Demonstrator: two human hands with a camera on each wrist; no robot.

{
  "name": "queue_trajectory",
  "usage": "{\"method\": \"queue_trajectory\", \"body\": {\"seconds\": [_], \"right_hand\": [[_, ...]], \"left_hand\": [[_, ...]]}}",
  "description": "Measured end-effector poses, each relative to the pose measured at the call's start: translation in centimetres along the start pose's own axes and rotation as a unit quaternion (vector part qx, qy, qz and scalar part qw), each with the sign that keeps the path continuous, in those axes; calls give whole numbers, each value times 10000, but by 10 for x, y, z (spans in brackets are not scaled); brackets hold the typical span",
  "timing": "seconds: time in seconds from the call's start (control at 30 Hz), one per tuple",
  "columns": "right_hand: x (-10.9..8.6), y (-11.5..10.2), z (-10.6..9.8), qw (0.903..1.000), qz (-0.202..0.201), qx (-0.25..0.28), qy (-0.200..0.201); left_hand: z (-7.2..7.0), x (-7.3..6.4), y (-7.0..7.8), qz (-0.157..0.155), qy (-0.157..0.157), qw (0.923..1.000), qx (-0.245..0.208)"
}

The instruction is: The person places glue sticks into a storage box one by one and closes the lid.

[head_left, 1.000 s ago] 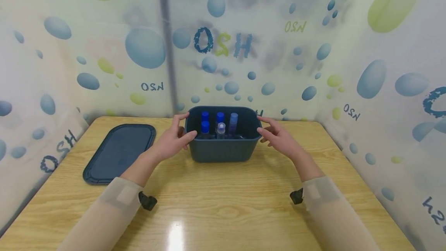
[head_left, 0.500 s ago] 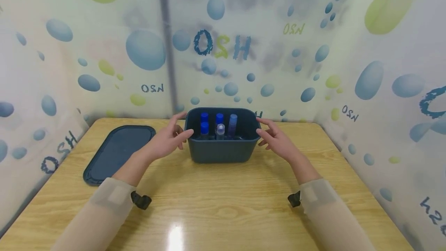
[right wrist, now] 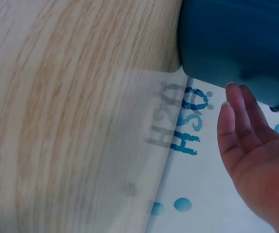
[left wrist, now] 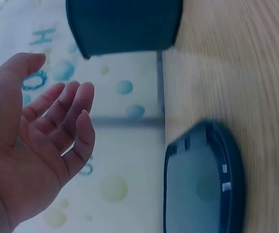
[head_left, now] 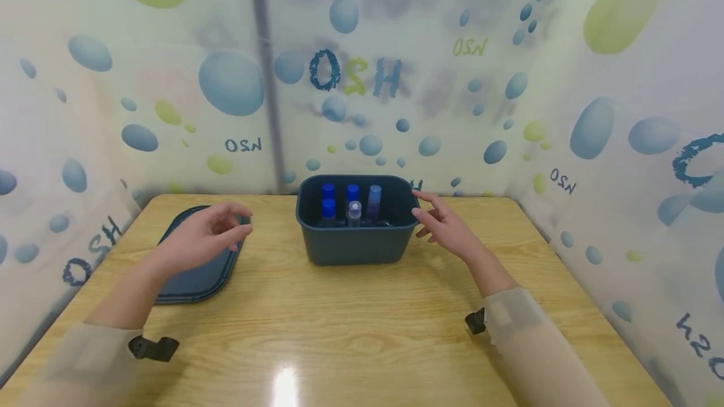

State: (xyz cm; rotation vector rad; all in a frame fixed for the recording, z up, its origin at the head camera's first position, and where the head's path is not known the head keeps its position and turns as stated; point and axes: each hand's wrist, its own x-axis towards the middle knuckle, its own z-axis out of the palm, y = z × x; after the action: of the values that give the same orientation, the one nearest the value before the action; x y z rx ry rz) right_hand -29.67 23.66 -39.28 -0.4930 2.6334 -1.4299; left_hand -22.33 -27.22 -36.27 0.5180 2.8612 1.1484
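A dark blue-grey plastic bin [head_left: 357, 247] stands near the back of the table. Inside it are several upright bottles, some with bright blue caps [head_left: 329, 207], one with a paler blue cap [head_left: 374, 193] and one with a clear top [head_left: 354, 207]. My right hand [head_left: 449, 228] is at the bin's right end, index finger and thumb at the rim, the other fingers loosely bent beside the wall. My left hand [head_left: 203, 237] hangs over the matching flat lid [head_left: 198, 284], fingers loosely curled and holding nothing; it hides part of the lid. In the left wrist view the palm [left wrist: 32, 150] is bare.
The wooden table [head_left: 362, 325] reaches toward me in front of the bin. A patterned curtain [head_left: 452, 112] closes off the back and both sides, close behind the bin. A black wrist camera [head_left: 153, 348] sits at my left cuff.
My left hand has left the bin's left end and moved left over the lid. My right hand stays at the bin's right end. Bin and bottles stand as before.
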Motion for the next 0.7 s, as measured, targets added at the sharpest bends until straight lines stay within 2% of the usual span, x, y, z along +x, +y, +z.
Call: {"method": "queue_trajectory", "body": {"seconds": [0.23,0.47,0.7], "right_hand": [[0,1,0,10000,11,-30,-15],[1,1,0,10000,24,-66,-23],[2,2,-1,10000,-15,-42,-53]], "left_hand": [[-25,-40,-33,-237,102,9991,324],[-47,-72,-74,-670,-216,9943,802],[-62,-95,-111,-1300,-479,9866,859]]}}
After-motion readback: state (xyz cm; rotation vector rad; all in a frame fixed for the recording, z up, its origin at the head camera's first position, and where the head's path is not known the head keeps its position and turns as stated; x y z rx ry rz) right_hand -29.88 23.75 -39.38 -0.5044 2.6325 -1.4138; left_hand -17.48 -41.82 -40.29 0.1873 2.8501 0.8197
